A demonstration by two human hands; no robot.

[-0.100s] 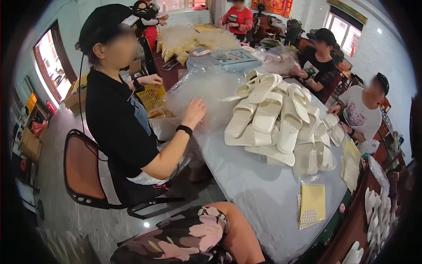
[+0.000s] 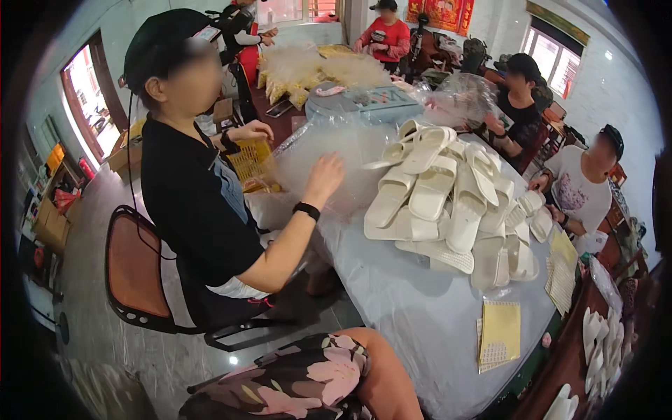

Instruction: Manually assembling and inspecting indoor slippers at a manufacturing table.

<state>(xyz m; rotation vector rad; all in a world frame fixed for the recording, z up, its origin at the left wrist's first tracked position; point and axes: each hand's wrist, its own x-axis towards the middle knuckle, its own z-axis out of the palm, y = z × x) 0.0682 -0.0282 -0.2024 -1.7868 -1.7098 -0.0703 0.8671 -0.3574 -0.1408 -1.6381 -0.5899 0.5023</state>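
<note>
Neither my left hand nor my right hand shows. At the lower edge I see floral cloth and a bare bent limb, with no fingers in sight. On the grey-covered table in front lies a heap of cream slide slippers. A sheet of yellow stickers rests on the near right part of the table. Behind the heap's left side is a pile of clear plastic bags. A co-worker in black at the left holds one hand over these bags; what the fingers touch is unclear.
A yellow basket stands beside that co-worker. An office chair is at the left. More sticker sheets lie at the table's right edge, near a person in white. Further slippers sit at the far right. Other people work at the back.
The view has shifted slightly, so the scene sits a little lower and further right. The co-worker's near hand has moved a little over the bags. My hands stay out of sight.
</note>
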